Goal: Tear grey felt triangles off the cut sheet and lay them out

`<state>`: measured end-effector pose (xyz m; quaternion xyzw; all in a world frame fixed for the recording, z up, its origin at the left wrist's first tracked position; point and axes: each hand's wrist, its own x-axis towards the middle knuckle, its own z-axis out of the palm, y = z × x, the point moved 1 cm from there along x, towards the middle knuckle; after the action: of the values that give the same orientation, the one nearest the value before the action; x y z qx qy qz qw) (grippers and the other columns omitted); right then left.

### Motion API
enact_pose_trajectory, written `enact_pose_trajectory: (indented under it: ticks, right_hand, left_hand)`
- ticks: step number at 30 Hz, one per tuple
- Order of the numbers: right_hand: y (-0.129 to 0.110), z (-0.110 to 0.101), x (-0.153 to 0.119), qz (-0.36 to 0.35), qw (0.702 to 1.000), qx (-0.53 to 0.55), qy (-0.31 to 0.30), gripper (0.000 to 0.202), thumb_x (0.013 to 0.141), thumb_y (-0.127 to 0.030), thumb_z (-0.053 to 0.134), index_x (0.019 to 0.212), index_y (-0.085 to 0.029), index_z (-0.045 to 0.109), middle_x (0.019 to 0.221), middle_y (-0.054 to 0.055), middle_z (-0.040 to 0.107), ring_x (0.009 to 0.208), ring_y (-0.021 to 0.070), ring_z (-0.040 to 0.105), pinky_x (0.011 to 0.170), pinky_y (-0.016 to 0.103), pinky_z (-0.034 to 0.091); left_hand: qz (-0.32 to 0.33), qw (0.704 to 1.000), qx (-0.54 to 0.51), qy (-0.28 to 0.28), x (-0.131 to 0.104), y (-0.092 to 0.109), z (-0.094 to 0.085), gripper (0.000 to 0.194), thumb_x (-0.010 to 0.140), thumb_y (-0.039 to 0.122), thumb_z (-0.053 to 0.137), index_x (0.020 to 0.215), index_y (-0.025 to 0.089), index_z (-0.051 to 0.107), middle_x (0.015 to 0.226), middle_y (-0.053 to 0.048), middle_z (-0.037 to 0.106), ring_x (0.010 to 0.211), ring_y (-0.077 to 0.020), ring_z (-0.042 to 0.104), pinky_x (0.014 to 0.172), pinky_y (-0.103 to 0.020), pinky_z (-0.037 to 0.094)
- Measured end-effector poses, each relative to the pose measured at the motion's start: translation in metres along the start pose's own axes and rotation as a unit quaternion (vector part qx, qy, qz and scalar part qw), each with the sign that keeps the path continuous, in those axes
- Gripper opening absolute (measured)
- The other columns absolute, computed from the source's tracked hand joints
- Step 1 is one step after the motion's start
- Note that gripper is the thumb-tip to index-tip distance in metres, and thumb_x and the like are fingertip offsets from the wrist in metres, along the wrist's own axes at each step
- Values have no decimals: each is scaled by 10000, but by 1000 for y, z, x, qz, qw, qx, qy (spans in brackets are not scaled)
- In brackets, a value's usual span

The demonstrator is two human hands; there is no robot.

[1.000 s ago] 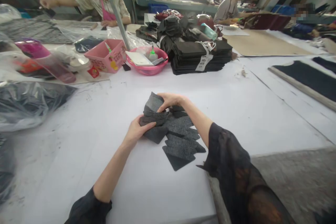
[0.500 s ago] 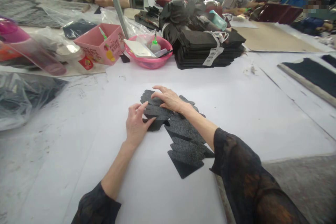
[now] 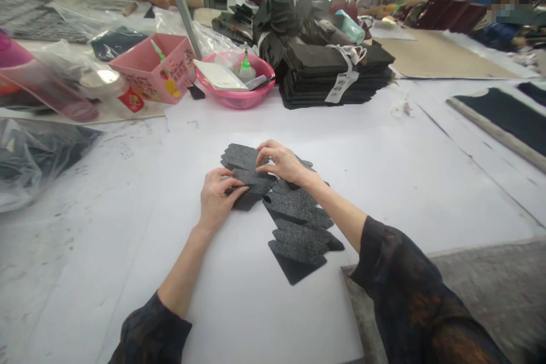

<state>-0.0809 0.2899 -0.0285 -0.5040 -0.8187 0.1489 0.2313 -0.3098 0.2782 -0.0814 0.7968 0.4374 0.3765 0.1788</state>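
Overlapping dark grey pieces (image 3: pixel 294 202) of speckled sheet material with stepped, pointed edges lie on the white tabletop in front of me. They form two uneven rows, one nearer the middle and one running down to the right. My left hand (image 3: pixel 216 196) is closed at the left row, thumb and fingertips pinching the edge of a dark piece (image 3: pixel 248 200). Across from it, my right hand (image 3: pixel 284 164) has its thumb and fingers drawn together on the upper dark piece (image 3: pixel 241 154), at its right end. The right hand and forearm cover part of the pieces behind.
Behind the pieces stand a pink basin (image 3: pixel 239 103) holding a green-capped bottle, a pink box (image 3: pixel 149 77) and a tied stack of black pieces (image 3: pixel 333 77). A plastic-covered dark bundle (image 3: pixel 42 153) lies left. Two people work across the table.
My right hand has drawn its spread fingers together and shifted slightly right across the upper piece. My left fingers have closed toward the thumb. The view has shifted a little.
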Motion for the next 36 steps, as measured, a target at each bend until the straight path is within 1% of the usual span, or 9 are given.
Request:
enact_pose_trajectory:
  ticks: [2,4,9,14,19,25,27,31,36]
  right_hand:
    - [-10,0,-13,2,999,30,32,256,860,-399,694,957,-169,637,1075,40,600,968,140,563,844,255,429]
    - [-23,5,-27,-36,999,25,8,335,808,-467,734,954,-184,629,975,14,605,888,143,551,797,256,413]
    - [-51,33,-53,-70,988,-137,-23,51,923,-189,581,935,-176,629,930,33,606,872,160,513,780,284,350]
    - [-63,46,-62,-106,976,-192,6,239,998,-186,424,869,-197,625,911,36,593,815,164,464,744,308,311]
    - [-60,46,-64,-106,967,-230,6,236,993,-180,436,840,-191,615,877,38,585,821,171,451,780,323,320]
    - [-73,49,-58,-114,969,-220,22,207,1005,-202,416,964,-203,619,920,31,591,911,175,471,896,329,334]
    - [-76,48,-57,-115,972,-207,-2,187,975,-332,517,958,-191,639,958,50,590,950,191,476,925,351,333]
    - [-74,50,-55,-80,983,-165,-29,463,874,-633,533,904,-197,684,955,63,589,939,207,477,860,356,349]
    - [-69,65,-45,-7,981,-194,-10,239,1001,-317,453,950,-226,668,934,45,591,926,193,471,798,342,321]
  left_hand:
    - [-8,1000,-14,0,0,-2,1,147,833,396,706,821,250,722,1055,-47,591,1067,-244,531,969,-393,453]
    - [-18,999,-28,0,1,-4,1,151,815,400,717,807,249,721,1026,-41,600,1051,-237,538,962,-384,447]
    - [-60,994,-87,-40,10,-11,-3,208,748,436,745,795,235,719,981,-37,624,1021,-228,563,954,-370,430]
    - [-140,974,-105,-147,31,-11,-16,352,595,500,801,781,213,717,902,-32,653,885,-215,583,830,-331,447]
    - [-222,952,-101,-185,50,-20,-29,424,588,542,789,805,188,700,736,-9,651,671,-170,551,610,-270,410]
    - [-193,961,-80,-181,51,-31,-33,406,592,514,806,825,197,704,847,-17,675,772,-184,585,693,-278,433]
    - [-179,967,-76,-163,47,-31,-30,381,612,497,799,835,203,706,905,-27,666,848,-203,596,762,-300,445]
    - [-118,982,-37,-141,40,-33,-23,298,641,422,800,824,209,700,932,-35,637,921,-223,590,853,-340,450]
    - [-76,990,3,-120,36,-35,-19,263,645,391,801,798,211,687,930,-37,630,944,-232,567,888,-356,440]
